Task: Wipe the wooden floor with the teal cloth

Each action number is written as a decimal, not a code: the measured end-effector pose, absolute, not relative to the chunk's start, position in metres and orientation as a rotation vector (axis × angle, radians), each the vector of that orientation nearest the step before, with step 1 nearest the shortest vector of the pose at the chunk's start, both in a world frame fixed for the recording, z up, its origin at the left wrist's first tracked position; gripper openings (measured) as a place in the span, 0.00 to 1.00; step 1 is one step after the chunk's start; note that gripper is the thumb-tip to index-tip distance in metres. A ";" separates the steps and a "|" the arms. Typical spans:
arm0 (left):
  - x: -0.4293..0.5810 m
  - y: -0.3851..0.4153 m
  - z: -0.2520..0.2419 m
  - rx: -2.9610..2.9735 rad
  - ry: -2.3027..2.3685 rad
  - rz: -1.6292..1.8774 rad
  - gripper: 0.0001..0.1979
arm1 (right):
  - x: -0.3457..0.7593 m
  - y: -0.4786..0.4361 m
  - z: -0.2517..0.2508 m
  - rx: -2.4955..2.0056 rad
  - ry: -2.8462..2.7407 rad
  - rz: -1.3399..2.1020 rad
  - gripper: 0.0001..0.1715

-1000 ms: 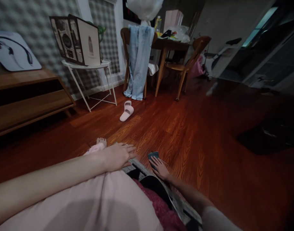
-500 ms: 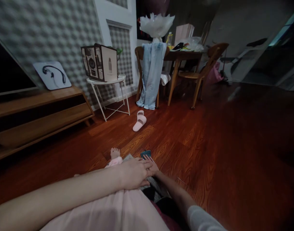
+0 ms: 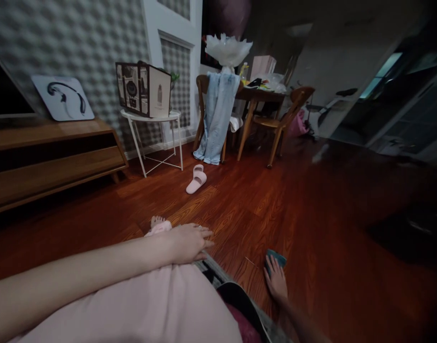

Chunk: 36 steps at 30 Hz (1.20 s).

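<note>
Head view: pink clothing (image 3: pixel 161 305) fills the near foreground.
Left hand (image 3: pixel 190 244): palm down at the clothing's far edge, fingers slightly apart.
Right hand (image 3: pixel 276 280): laid flat on the cloth, fingers a little apart, pressing rather than curled round it.
Cloth (image 3: pixel 281 258): teal, on the floor (image 3: pixel 236 224) under the right fingers, its far edge showing past the tips.
Thin strip (image 3: pixel 252 262): pale, on the floor just beside the cloth.
Foot (image 3: pixel 157 220): bare, beyond the left wrist.
Pink footwear (image 3: pixel 195 183): on the floor, well apart from both hands.
Stand (image 3: pixel 150 117): white, bearing a box (image 3: pixel 159 93).
Jeans (image 3: pixel 216 114): draped over a chair (image 3: pixel 202 85) by the table (image 3: pixel 264 95).
</note>
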State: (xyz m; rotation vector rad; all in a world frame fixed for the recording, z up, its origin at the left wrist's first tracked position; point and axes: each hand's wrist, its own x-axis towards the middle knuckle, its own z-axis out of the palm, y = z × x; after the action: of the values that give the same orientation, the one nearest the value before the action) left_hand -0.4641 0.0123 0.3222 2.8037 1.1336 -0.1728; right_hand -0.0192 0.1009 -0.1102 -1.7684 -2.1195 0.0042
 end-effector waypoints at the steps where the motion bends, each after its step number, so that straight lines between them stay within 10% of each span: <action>1: -0.465 0.011 0.323 2.802 1.144 -0.178 0.19 | -0.014 0.095 -0.114 -1.816 -2.028 -0.024 0.40; 21: -0.463 0.011 0.319 2.654 1.174 -0.223 0.21 | -0.274 0.162 -0.059 -1.072 -2.720 0.248 0.35; 36: -0.470 0.010 0.315 2.538 1.241 -0.288 0.23 | -0.142 0.246 -0.079 -1.872 -2.294 0.117 0.37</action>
State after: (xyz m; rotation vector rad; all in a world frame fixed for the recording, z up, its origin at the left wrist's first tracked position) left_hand -0.4701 0.0096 0.3155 2.5381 1.2406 -0.2881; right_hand -0.1422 0.2464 -0.0789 -1.8721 -2.2938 0.1170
